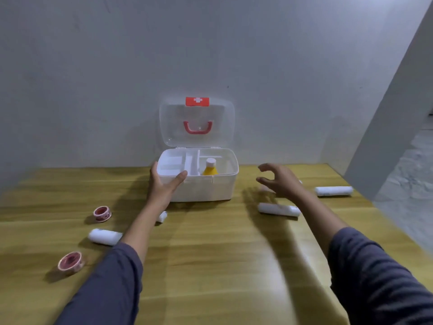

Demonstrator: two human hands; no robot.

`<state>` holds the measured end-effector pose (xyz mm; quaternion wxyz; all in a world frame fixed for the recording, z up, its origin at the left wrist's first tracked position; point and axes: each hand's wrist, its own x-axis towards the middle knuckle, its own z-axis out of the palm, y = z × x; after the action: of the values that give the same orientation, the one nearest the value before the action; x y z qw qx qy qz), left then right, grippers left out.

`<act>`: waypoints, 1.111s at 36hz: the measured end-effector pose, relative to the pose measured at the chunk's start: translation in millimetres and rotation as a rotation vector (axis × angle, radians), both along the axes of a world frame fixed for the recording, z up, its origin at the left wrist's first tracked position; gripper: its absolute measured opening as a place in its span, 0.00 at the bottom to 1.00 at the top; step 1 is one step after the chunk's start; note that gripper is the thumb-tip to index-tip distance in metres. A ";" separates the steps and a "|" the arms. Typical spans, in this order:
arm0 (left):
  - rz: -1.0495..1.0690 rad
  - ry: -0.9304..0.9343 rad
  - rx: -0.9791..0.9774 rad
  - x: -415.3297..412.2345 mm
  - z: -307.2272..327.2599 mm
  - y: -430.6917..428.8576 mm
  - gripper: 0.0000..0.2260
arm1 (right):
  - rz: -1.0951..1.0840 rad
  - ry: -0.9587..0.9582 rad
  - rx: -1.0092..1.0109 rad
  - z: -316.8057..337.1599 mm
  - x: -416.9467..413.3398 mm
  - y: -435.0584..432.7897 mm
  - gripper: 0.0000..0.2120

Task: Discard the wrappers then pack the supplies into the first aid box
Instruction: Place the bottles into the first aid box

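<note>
left grip (164, 184) clasps first aid box (199, 186) front-left corner (thumb over rim); right grip (278, 181) spread wide, empty.

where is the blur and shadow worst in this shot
Head view: the right hand is smeared by motion blur, with a soft dark shadow beside it on the table; the left hand on the first aid box stays fairly sharp; the wide lens bends the table edges, and the corners are soft.
</note>
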<state>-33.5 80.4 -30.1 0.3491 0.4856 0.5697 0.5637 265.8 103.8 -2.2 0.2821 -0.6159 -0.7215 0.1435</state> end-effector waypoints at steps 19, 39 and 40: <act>-0.014 -0.003 -0.018 0.0 -0.1 -1.3 0.42 | -0.084 -0.040 0.145 -14.3 2.4 5.7 0.16; -0.030 0.004 -0.023 -1.4 1.5 -2.8 0.42 | 0.179 0.314 0.257 44.0 -83.9 -8.9 0.11; -0.029 0.006 -0.020 -1.1 1.7 -2.8 0.42 | 0.171 0.294 0.234 39.7 -85.2 -8.0 0.11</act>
<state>-34.6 77.6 -28.4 0.3603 0.4922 0.5692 0.5512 180.6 95.8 37.5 0.4409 -0.4877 -0.7340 0.1704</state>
